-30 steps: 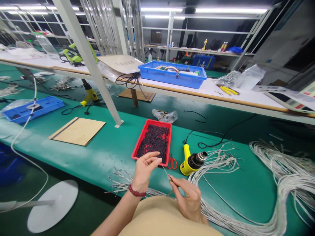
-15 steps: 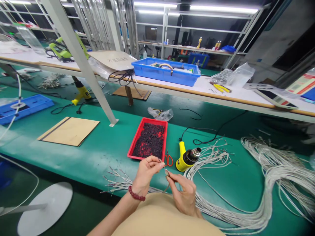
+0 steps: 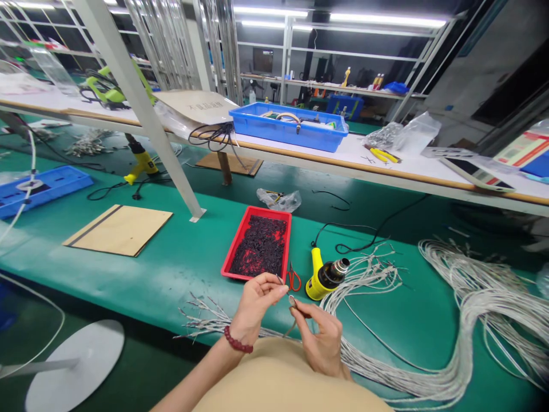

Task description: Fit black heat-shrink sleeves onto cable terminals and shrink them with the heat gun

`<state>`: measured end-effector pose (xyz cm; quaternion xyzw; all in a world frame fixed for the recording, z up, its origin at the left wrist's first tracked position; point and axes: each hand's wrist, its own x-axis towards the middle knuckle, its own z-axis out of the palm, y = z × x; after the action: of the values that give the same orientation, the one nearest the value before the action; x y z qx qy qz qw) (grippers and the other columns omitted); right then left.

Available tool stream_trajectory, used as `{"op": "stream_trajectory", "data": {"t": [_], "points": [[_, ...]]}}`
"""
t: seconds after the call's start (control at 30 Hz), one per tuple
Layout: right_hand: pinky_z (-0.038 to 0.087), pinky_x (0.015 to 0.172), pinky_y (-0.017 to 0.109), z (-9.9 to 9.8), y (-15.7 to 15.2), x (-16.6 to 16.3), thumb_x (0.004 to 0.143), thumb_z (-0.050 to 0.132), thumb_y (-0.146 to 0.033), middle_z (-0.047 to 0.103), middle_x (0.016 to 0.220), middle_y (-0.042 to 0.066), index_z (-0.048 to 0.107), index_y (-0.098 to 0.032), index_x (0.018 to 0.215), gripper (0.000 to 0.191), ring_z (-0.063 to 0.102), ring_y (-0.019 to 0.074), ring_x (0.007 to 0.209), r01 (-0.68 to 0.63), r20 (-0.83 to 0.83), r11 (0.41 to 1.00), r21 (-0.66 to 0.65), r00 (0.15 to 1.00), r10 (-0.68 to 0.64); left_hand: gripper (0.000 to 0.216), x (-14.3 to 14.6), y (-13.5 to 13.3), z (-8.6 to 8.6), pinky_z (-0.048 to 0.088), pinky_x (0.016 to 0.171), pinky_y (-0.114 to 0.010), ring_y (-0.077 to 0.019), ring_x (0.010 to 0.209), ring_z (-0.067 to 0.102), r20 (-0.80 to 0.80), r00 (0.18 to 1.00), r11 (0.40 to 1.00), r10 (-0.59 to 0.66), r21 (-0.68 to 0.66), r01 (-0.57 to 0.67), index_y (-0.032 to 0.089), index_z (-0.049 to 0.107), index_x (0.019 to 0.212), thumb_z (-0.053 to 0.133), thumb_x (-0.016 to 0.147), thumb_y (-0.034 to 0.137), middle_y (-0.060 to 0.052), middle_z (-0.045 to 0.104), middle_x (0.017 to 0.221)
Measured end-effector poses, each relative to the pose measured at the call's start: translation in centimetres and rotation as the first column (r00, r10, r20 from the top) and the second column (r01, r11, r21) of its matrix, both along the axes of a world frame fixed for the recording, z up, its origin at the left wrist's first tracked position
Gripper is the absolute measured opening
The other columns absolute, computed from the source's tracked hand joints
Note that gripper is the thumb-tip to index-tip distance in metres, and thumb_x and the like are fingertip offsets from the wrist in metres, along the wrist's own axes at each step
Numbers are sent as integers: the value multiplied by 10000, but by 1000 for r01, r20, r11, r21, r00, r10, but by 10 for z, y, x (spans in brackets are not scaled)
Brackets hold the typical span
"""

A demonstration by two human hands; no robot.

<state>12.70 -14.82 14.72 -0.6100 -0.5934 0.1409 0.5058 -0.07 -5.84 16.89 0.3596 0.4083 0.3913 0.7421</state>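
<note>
My left hand [image 3: 256,304], with a red bead bracelet at the wrist, pinches a small dark tube piece at its fingertips, just below the red tray [image 3: 234,252] of dark tube pieces. My right hand [image 3: 321,339] pinches the end of a thin grey wire [image 3: 290,328], whose tip almost touches the left fingertips. Both hands hover over the near edge of the green bench [image 3: 180,257]. Red-handled scissors [image 3: 294,280] lie just beyond the fingers.
A yellow heat gun [image 3: 323,277] lies right of the scissors, its black cord trailing back. Bundles of grey wires [image 3: 467,309] spread over the right side and under my hands. A wooden board [image 3: 120,229] and blue tray [image 3: 43,189] lie left; a raised shelf holds a blue bin [image 3: 287,129].
My hands have drawn closer together, the wire tip now nearly at the left fingertips. The view has shifted slightly to the right.
</note>
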Motion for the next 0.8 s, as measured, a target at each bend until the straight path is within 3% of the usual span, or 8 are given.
{"op": "stream_trajectory", "data": {"t": [0.17,0.27,0.37,0.47,0.63,0.8], "points": [[556,671,275,-1,-6,15,808,665,-206,735,844,41,729,-211,922,130,682,181,688,120,-185,988,-96,973,-137,250,-3,-2,11,382,556,-180,-68,571,497,-15,1000,999,-28,-21,28,149,658,850,734,700,335,-3,663,675],[564,684,286,5,-10,35,807,669,-254,727,815,50,721,-190,918,138,682,187,704,216,-391,963,-159,882,-262,255,-5,0,9,370,547,-179,-68,561,475,-43,998,999,-36,-38,34,157,650,827,728,699,363,11,644,649],[557,663,273,14,-11,61,790,683,-271,709,842,55,717,-178,912,157,659,166,687,344,-491,931,-121,794,-358,285,-4,4,1,376,560,-180,-76,582,480,-81,995,997,-65,-54,61,161,649,827,738,681,388,12,641,659],[551,613,273,15,-10,84,760,705,-284,689,886,66,719,-166,874,165,646,159,653,429,-517,900,-78,755,-404,322,-2,7,-5,382,568,-184,-83,593,483,-100,991,994,-93,-72,86,164,652,818,758,646,414,13,638,660],[550,575,281,8,-4,105,749,710,-319,694,756,67,705,-137,884,228,652,182,630,478,-512,871,-114,723,-464,357,1,7,-8,384,558,-193,-94,581,481,-128,984,990,-125,-77,116,165,668,788,777,596,445,6,640,646],[547,587,285,18,-4,92,797,664,-312,664,767,65,702,-131,882,204,635,174,644,432,-406,898,-87,807,-428,341,5,3,-2,372,546,-198,-98,566,470,-159,980,992,-119,-48,113,162,691,768,786,584,433,3,633,626]]}}
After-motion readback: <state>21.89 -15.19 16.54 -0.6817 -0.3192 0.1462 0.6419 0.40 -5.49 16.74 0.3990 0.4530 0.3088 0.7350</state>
